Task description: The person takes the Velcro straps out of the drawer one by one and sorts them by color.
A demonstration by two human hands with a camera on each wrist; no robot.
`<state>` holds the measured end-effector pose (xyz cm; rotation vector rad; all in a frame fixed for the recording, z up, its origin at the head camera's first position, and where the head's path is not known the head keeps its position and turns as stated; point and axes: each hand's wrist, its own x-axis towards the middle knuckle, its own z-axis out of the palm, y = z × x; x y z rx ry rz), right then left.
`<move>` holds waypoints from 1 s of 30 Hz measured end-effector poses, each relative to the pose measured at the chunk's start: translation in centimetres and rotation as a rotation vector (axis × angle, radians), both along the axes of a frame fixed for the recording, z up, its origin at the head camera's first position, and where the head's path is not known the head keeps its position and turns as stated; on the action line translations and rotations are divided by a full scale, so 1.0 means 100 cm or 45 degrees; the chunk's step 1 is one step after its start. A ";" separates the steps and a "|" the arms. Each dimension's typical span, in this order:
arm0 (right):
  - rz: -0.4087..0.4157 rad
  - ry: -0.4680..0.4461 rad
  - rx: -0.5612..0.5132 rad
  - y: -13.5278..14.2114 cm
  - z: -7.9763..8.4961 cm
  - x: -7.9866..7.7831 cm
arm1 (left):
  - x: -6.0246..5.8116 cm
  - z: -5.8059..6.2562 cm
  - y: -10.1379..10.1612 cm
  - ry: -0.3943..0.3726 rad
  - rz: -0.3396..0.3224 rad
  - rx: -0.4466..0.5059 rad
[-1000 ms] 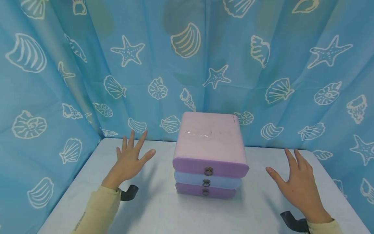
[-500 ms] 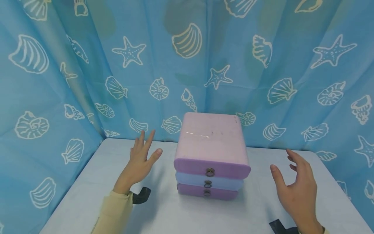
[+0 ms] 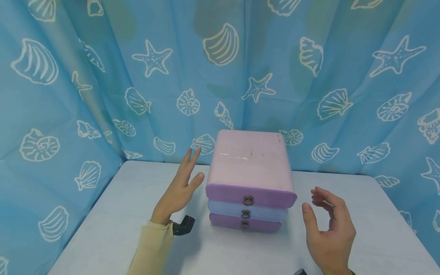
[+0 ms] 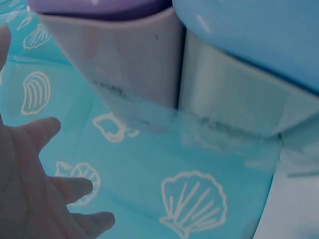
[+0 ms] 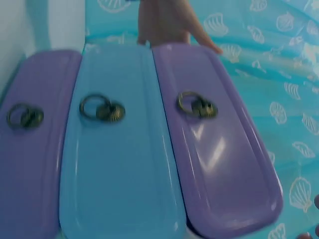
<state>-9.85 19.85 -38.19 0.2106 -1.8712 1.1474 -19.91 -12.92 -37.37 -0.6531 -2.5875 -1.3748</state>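
A small drawer box (image 3: 251, 160) with a pale pink top stands in the middle of the table. Its three drawer fronts are purple, blue (image 5: 119, 164) and purple, each with a bronze ring pull (image 3: 248, 200); all are closed. To the left of the box, my left hand (image 3: 180, 189) is raised with fingers straight and holds nothing. On the other side, my right hand (image 3: 328, 229) hovers apart from the box, fingers loosely bent, nothing in them. In the left wrist view, clear tape (image 4: 199, 124) crosses the box's side close to the left fingers (image 4: 72, 189).
The white table (image 3: 117, 198) reaches back to a blue curtain (image 3: 185, 68) printed with white shells and starfish. The curtain also hangs along the left and right sides. A black wrist mount (image 3: 183, 225) juts from my left sleeve.
Both hands have moved inward toward the box, the left rightward and the right leftward. The right fingers have bent from spread to loosely curved. The box has stayed in place.
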 end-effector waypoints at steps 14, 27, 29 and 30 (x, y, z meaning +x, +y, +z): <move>0.236 -0.116 0.099 -0.042 -0.017 0.003 | -0.008 0.003 0.021 0.045 -0.120 0.065; 0.284 -0.199 0.153 -0.061 -0.026 -0.002 | -0.015 -0.004 0.028 0.031 -0.262 0.219; 0.293 -0.210 0.144 -0.064 -0.027 -0.003 | -0.015 -0.004 0.029 0.001 -0.282 0.257; 0.299 -0.219 0.142 -0.065 -0.028 -0.003 | -0.014 -0.005 0.030 -0.015 -0.286 0.273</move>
